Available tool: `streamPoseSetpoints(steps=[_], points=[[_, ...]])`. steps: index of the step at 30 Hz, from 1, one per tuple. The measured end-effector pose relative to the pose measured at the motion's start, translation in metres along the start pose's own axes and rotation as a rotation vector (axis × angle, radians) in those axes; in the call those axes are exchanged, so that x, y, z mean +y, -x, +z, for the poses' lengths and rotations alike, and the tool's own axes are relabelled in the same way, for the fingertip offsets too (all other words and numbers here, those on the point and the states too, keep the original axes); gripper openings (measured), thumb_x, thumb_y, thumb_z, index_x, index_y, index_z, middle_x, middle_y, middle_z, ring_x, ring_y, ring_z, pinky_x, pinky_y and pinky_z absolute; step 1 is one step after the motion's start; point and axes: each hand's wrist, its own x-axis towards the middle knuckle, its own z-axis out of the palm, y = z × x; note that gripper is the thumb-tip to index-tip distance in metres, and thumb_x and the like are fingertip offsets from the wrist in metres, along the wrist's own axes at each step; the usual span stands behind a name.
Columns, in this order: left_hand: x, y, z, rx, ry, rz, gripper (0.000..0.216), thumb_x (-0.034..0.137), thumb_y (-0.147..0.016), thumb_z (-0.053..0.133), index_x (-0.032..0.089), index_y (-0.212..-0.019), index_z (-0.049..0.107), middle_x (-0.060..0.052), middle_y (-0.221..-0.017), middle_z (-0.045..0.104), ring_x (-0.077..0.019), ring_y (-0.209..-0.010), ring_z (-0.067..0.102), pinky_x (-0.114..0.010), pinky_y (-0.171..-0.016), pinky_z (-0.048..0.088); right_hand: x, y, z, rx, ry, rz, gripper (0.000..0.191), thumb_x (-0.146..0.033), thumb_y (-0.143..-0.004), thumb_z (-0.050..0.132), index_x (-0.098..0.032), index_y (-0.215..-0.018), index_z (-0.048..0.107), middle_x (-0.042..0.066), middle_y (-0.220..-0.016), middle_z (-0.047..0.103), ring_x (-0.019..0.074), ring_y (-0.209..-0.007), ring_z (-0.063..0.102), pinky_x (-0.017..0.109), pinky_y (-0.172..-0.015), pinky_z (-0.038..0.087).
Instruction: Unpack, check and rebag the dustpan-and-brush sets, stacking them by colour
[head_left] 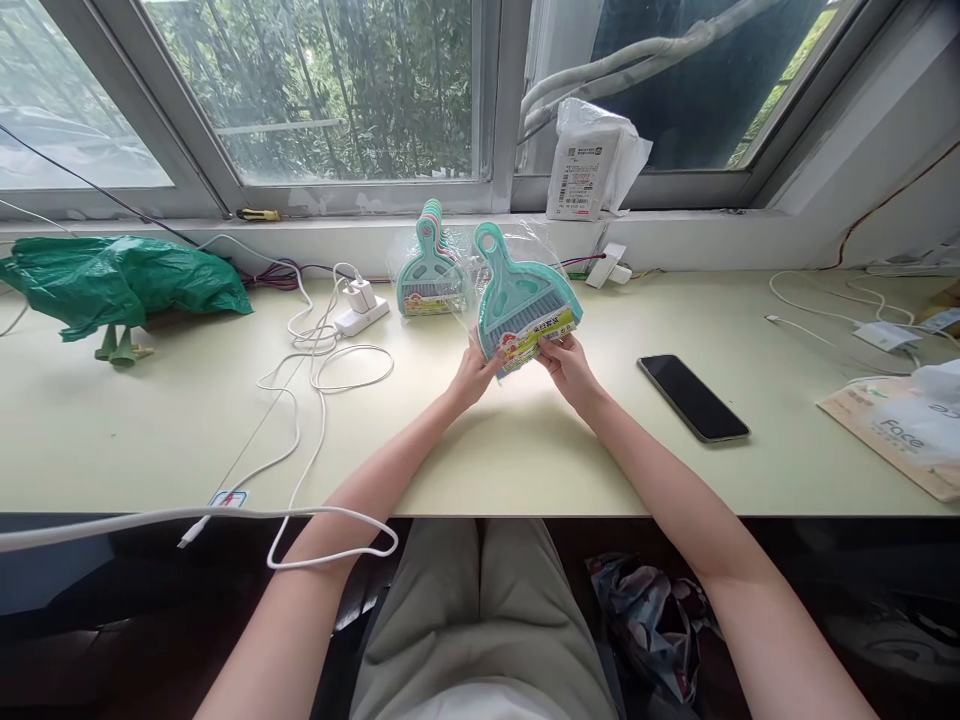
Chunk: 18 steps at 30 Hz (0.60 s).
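Note:
Between my two hands is a teal mini dustpan and brush set in a clear plastic bag, raised above the table and tilted, with a colourful label along its lower part. My left hand grips its lower left corner. On the label's lower right edge, my right hand pinches the pack between thumb and fingers. Behind and to the left, a stack of similar dustpan sets in clear wrap leans near the window wall.
White cables and a power strip lie left, one cable crossing my left forearm. A black phone lies right. A green plastic bag, a tissue pack, a white package and a box cutter surround the table.

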Motion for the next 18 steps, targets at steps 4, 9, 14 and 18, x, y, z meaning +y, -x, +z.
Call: streamPoseSetpoints(steps=[4,9,14,18], points=[[0.005,0.004,0.005,-0.177,0.156,-0.177,0.078,0.053,-0.075,0.07,0.02,-0.136,0.035,-0.015,-0.119,0.064,-0.0257,-0.096,0.067,-0.044,-0.084,0.056,-0.003,0.0,0.001,0.075,0.001,-0.033,0.031,-0.02,-0.064,0.082,-0.023,-0.089,0.063,-0.001,-0.097,0.073,0.0181,-0.1,0.07,0.033,-0.089,0.059],[0.009,0.011,0.013,-0.49,0.256,-0.358,0.077,0.061,-0.077,0.066,0.018,-0.136,0.04,-0.02,-0.119,0.066,-0.0237,-0.09,0.07,-0.044,-0.084,0.055,-0.003,-0.003,-0.003,0.115,-0.021,-0.083,0.032,-0.019,-0.064,0.082,-0.023,-0.089,0.063,-0.002,-0.093,0.073,0.0165,-0.095,0.07,0.031,-0.088,0.06],[0.007,0.001,0.012,-0.247,0.395,-0.242,0.064,0.058,-0.084,0.058,0.024,-0.136,0.042,-0.016,-0.141,0.052,-0.0288,-0.124,0.056,-0.049,-0.102,0.045,0.001,-0.004,-0.004,0.114,-0.022,-0.08,0.032,-0.019,-0.064,0.082,-0.022,-0.089,0.063,-0.001,-0.094,0.073,0.017,-0.093,0.071,0.034,-0.089,0.06],[0.007,-0.006,0.004,-0.068,0.399,-0.179,0.066,0.043,-0.081,0.065,0.025,-0.138,0.037,-0.011,-0.14,0.053,-0.0282,-0.129,0.051,-0.047,-0.105,0.045,0.006,-0.002,-0.001,0.122,-0.006,-0.045,0.03,-0.018,-0.065,0.081,-0.022,-0.089,0.063,0.0,-0.096,0.073,0.0174,-0.09,0.072,0.036,-0.089,0.061]])
